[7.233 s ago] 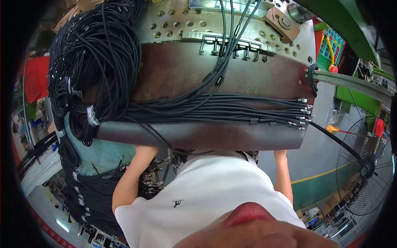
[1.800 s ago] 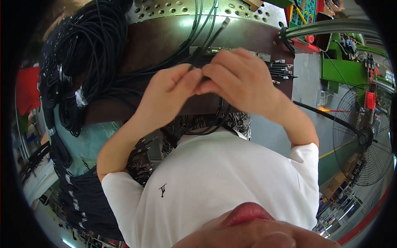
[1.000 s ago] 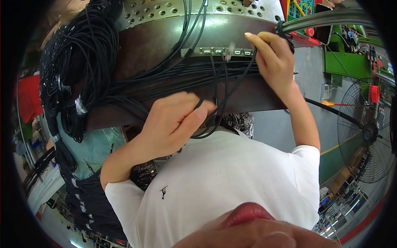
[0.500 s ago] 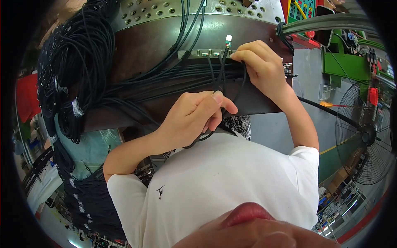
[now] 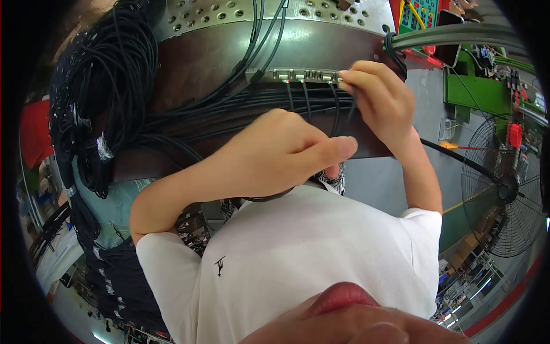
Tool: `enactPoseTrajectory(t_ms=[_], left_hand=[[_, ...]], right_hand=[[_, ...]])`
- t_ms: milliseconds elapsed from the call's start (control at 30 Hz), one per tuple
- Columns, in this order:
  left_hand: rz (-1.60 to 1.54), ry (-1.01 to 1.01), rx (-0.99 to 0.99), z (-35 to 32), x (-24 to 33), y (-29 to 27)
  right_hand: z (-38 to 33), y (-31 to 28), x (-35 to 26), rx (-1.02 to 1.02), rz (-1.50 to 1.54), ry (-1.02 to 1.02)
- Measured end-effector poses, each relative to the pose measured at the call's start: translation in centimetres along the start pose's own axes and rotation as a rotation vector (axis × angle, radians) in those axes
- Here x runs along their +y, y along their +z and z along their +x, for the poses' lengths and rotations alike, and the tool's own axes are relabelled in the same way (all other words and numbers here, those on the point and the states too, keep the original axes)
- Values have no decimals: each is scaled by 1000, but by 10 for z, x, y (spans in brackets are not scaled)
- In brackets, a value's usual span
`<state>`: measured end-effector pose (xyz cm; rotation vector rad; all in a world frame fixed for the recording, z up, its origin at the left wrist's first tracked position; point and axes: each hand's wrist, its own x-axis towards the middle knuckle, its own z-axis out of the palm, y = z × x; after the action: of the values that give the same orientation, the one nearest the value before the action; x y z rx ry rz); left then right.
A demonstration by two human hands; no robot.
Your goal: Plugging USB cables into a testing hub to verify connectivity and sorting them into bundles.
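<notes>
My right hand [image 5: 382, 102] is closed in a pinch on a black cable [image 5: 352, 109] at the right end of a narrow metal fixture [image 5: 266, 75]. The cable's end is hidden by the fingertips. Several cable ends with small white connectors [image 5: 327, 78] sit in the fixture's slots, their cables hanging toward me. My left hand [image 5: 281, 150] is nearer my chest, its thumb stretched right and its other fingers curled underneath, mostly hidden. A loop of black cable [image 5: 269, 199] shows below that hand; whether the fingers grip it is hidden.
A thick bundle of black cables [image 5: 114, 69] hangs at the left, with strands running across the brown bench [image 5: 195, 57]. A perforated metal plate [image 5: 229, 11] lies at the far side. To the right stand a black fan [image 5: 507, 189] and green equipment [image 5: 472, 89].
The upright cable end with the white connector no longer stands above the fixture. My right hand has shifted right along the fixture, uncovering another seated connector. My left hand has swung right.
</notes>
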<state>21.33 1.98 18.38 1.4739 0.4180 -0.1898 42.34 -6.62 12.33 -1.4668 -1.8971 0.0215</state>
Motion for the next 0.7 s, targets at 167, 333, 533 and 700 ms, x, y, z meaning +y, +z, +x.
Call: enactPoseTrajectory(t_ms=[167,333,533,700], left_hand=[[1023,489,549,10,-51,-68],[855,594,390,38,-70,-85],[723,494,223,50,-67,-101],[671,155,-142,70,-34,-124]], right_hand=[[-19,22,13,45,146,249],[-14,20,18,9,117,351],[-14,21,21,-37,141,282],[-1,8,23,-158,141,223]])
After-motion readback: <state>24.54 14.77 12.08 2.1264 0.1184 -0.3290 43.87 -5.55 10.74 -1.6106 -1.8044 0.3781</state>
